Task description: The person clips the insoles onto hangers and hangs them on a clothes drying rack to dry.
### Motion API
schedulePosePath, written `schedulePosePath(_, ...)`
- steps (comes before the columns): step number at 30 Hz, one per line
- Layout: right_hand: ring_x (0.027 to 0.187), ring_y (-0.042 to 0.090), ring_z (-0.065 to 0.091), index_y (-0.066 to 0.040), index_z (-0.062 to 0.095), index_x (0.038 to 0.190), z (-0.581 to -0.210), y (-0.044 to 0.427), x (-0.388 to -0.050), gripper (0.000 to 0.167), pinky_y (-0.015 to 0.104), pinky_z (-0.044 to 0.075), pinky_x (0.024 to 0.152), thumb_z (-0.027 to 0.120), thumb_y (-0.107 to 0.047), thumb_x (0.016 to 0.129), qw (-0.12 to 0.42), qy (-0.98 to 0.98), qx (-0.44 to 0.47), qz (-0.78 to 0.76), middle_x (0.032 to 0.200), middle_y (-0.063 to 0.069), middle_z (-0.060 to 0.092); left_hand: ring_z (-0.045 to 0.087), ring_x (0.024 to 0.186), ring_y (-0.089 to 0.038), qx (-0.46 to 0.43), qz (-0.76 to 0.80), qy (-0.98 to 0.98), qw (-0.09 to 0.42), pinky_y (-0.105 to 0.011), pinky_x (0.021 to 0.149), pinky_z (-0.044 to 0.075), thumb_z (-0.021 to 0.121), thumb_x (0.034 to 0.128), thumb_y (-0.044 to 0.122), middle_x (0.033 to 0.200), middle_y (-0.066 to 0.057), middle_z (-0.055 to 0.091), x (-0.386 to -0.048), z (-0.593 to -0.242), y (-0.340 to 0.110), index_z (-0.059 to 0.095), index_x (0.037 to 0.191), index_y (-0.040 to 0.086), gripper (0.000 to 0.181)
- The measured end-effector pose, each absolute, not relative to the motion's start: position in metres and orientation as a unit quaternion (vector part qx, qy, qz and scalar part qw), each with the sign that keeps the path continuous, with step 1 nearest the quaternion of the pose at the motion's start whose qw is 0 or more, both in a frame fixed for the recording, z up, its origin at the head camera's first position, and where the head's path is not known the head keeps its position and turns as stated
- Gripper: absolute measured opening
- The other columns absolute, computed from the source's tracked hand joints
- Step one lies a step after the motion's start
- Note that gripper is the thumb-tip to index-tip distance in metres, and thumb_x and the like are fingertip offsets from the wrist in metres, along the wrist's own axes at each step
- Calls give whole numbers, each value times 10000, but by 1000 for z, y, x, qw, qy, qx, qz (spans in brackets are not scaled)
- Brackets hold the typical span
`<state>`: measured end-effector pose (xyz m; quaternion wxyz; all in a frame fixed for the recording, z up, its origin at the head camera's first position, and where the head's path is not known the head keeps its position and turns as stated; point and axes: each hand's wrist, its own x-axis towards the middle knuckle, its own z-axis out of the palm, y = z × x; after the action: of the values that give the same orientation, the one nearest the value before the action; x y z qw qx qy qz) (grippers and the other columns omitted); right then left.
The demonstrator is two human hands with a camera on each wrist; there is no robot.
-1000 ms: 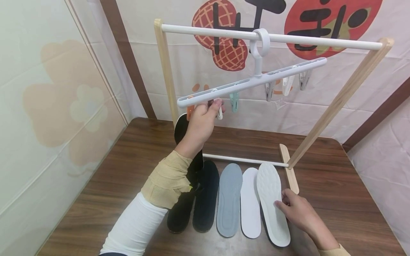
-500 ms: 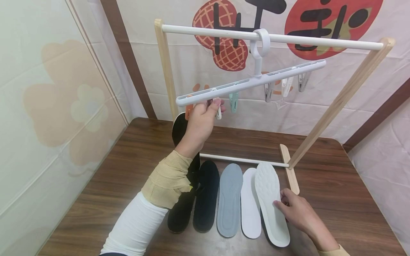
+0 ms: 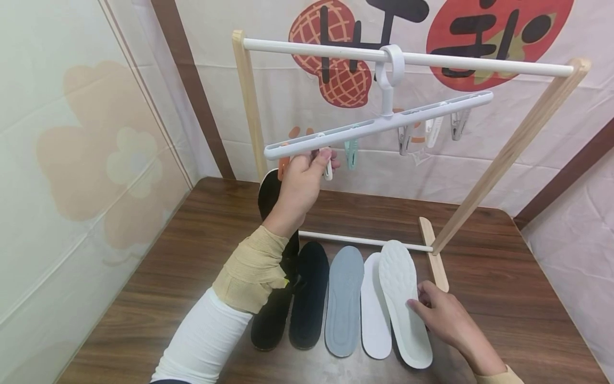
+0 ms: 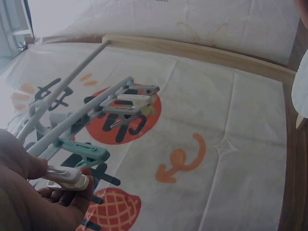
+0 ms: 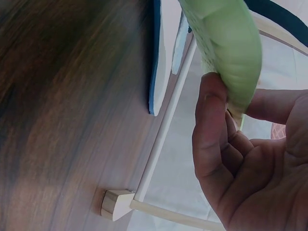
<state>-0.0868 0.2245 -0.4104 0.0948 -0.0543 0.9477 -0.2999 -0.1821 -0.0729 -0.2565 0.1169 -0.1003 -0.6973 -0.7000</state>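
Observation:
My left hand (image 3: pixel 299 181) pinches a white clothes peg (image 4: pixel 65 175) under the left half of a pale hanger (image 3: pixel 331 140). My right hand (image 3: pixel 446 314) holds a white insole (image 3: pixel 405 304) by its right edge, thumb on top; it looks greenish in the right wrist view and is lifted off the table. Left of it lie a flat white insole (image 3: pixel 376 309), a grey-blue insole (image 3: pixel 344 304) and a black insole (image 3: pixel 309 298). Below the orange peg (image 3: pixel 283 168) is the top of another black insole (image 3: pixel 268 194), partly hidden by my left arm.
The hanger hooks on the white top bar (image 3: pixel 479 62) of a wooden rack (image 3: pixel 508 160). Beside my left hand hangs a teal peg (image 3: pixel 352 154); further right are grey and white pegs (image 3: pixel 433 132). A lower bar (image 3: pixel 364 240) crosses behind the insoles on the brown table (image 3: pixel 192 245).
My right hand has moved slightly left and away from me with the white insole. The hanger has swayed a little. My left hand keeps its pinch on the white peg.

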Motion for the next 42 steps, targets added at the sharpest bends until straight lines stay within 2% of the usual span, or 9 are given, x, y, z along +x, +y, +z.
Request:
schedulePosePath(4, 602, 118, 558, -62, 591, 1065, -409, 222, -88, 182, 268, 442, 532, 684, -171, 951, 94, 944, -54, -311, 726, -21, 584, 670, 1098, -274, -101, -706, -691, 115, -370, 998, 500, 493, 1071, 152, 1191, -210, 634, -182, -257, -72, 212, 1589, 7, 607)
schedulePosePath(9, 586, 123, 558, -52, 572, 1058, -406, 217, -88, 186, 267, 455, 510, 683, -163, 959, 100, 938, -53, -328, 708, -14, 569, 670, 1124, -265, -98, -712, -686, 116, -405, 1069, 462, 504, 1067, 165, 1193, -183, 640, -181, -257, -72, 150, 1608, 27, 660)
schedulePosePath(17, 599, 114, 554, -59, 559, 1052, -403, 210, -88, 196, 263, 462, 513, 689, -175, 963, 92, 935, -65, -335, 719, -26, 563, 667, 1143, -234, -80, -735, -661, 131, -303, 1064, 462, 538, 1052, 149, 1253, -183, 640, -180, -257, -69, 151, 1613, 62, 686)
schedulePosePath(25, 607, 102, 518, -83, 583, 1032, -398, 202, -91, 164, 258, 430, 536, 695, -177, 958, 79, 936, -85, -333, 713, -31, 543, 655, 1152, -253, -85, -759, -633, 127, -309, 1066, 458, 548, 1045, 130, 1247, -214, 644, -181, -258, -69, 109, 1616, 72, 722)
schedulePosePath(28, 630, 103, 503, -86, 599, 1044, -396, 201, -92, 165, 260, 423, 554, 698, -186, 958, 71, 937, -92, -330, 729, -34, 551, 654, 1148, -238, -85, -761, -632, 123, -308, 1073, 451, 554, 1042, 134, 1244, -213, 648, -182, -259, -69, 127, 1616, 73, 718)
schedulePosePath(35, 688, 109, 531, -93, 609, 1031, -394, 196, -93, 152, 272, 446, 603, 703, -185, 953, 63, 937, -100, -330, 783, -34, 613, 656, 1156, -293, -83, -762, -630, 127, -320, 1057, 467, 559, 1037, 119, 1206, -214, 659, -182, -259, -69, 169, 1608, 54, 694)
schedulePosePath(42, 695, 122, 516, -84, 603, 1062, -391, 191, -96, 172, 287, 437, 607, 694, -186, 957, 60, 939, -104, -324, 775, -27, 590, 653, 1150, -281, -80, -755, -638, 128, -323, 1055, 466, 548, 1043, 128, 1196, -196, 664, -183, -259, -68, 214, 1597, 35, 653)
